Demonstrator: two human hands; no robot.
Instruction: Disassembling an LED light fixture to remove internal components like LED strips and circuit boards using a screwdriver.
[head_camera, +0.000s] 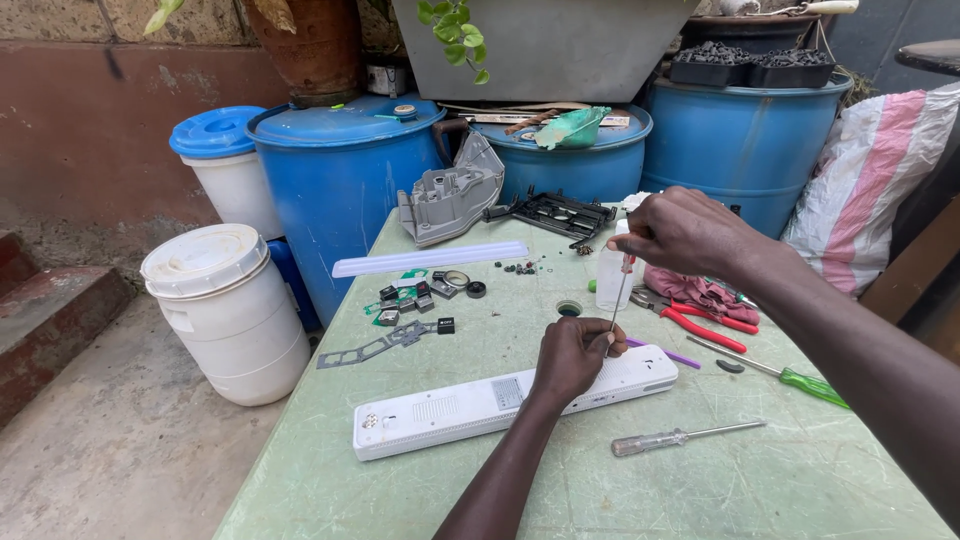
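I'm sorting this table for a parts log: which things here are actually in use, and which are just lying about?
In use:
- right hand gripping a thin screwdriver
- left hand steadying the long white lamp housing

Lying about:
- red-handled pliers
- green-handled screwdriver
- clear-handled screwdriver
- white diffuser strip
- grey plastic casing

Your left hand rests on smooth matt white plastic casing. Your right hand holds thin shiny metal screwdriver. Table: scuffed pale green. Rag: pink cloth. Pliers: glossy red grips. Drums: blue plastic.
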